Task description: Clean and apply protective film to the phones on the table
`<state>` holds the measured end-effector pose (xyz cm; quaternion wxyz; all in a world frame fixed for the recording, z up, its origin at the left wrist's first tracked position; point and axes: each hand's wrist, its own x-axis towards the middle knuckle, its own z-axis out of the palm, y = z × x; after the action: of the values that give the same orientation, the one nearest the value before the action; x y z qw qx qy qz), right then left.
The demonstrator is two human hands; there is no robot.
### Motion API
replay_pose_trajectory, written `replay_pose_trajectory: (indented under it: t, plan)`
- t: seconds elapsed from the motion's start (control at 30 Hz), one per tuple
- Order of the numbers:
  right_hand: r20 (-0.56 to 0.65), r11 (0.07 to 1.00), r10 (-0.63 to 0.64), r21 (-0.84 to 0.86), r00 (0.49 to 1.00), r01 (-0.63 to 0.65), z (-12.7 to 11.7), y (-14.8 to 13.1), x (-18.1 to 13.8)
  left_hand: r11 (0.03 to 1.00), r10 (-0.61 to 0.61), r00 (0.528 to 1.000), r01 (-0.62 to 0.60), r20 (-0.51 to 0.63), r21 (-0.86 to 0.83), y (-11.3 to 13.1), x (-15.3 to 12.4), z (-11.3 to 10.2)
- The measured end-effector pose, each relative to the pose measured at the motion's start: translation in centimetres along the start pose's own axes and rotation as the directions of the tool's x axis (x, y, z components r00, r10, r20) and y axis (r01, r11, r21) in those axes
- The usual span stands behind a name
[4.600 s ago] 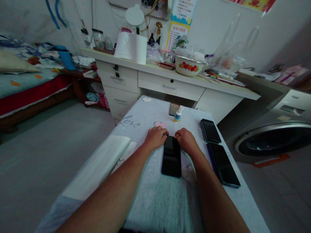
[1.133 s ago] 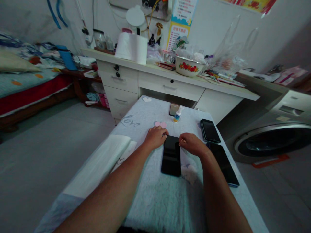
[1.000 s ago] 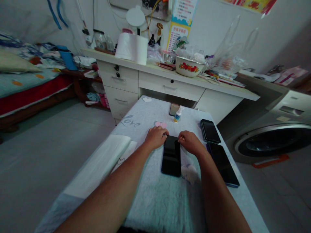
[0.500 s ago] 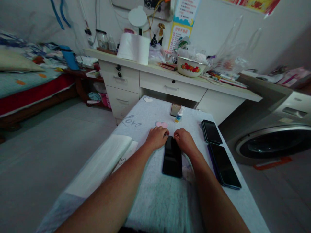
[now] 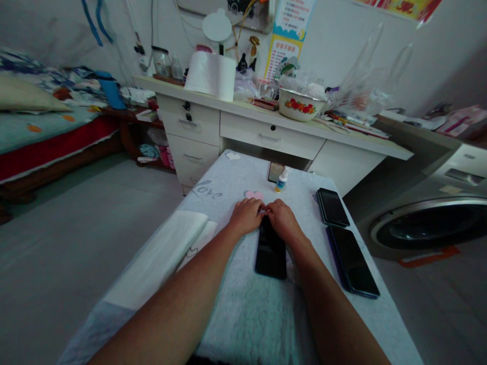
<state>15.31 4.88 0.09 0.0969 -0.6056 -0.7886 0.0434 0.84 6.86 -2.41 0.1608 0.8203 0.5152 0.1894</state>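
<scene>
A black phone point(image 5: 271, 251) lies screen up in the middle of a small table covered with a pale cloth point(image 5: 243, 309). My left hand point(image 5: 245, 216) and my right hand point(image 5: 280, 219) meet at the phone's far end, fingers curled and fingertips almost touching. Both hands press on or pinch at the phone's top edge; what sits between the fingertips is too small to make out. The right hand covers the phone's far right corner.
Two more dark phones point(image 5: 333, 207) point(image 5: 352, 261) lie along the table's right side. A small dropper bottle point(image 5: 280, 180) and a pink heart point(image 5: 253, 195) sit beyond my hands. A folded white cloth point(image 5: 160, 258) lies left. A cluttered desk point(image 5: 274, 119) and a washing machine point(image 5: 429, 213) stand behind.
My right hand has slid left along the phone's far end, from the right corner to meet the left hand's fingertips. The left hand has stayed in place.
</scene>
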Motion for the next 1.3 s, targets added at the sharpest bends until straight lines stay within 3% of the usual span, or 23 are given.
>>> replay_pose_trajectory:
  t: [0.2,0.57,0.87,1.3]
  plan:
    - [0.044,0.995,0.098,-0.032,0.994,-0.097,-1.0,1.7,-0.6,1.000,0.010,1.000,-0.010,0.022,0.001,0.1,-0.1,-0.2]
    - [0.078,0.985,0.167,-0.066,0.983,-0.162,-2.8,3.5,-2.1,1.000,-0.003,1.000,0.003,0.028,-0.002,0.4,-0.2,-0.4]
    - [0.037,0.987,0.156,-0.048,0.987,-0.154,-1.6,2.4,-1.2,0.999,0.036,0.999,-0.036,0.005,0.002,-0.2,0.1,0.0]
    - [-0.012,1.000,0.020,0.011,1.000,-0.020,-0.3,-0.6,-0.1,1.000,-0.008,1.000,0.007,-0.021,-0.022,-0.4,0.1,0.2]
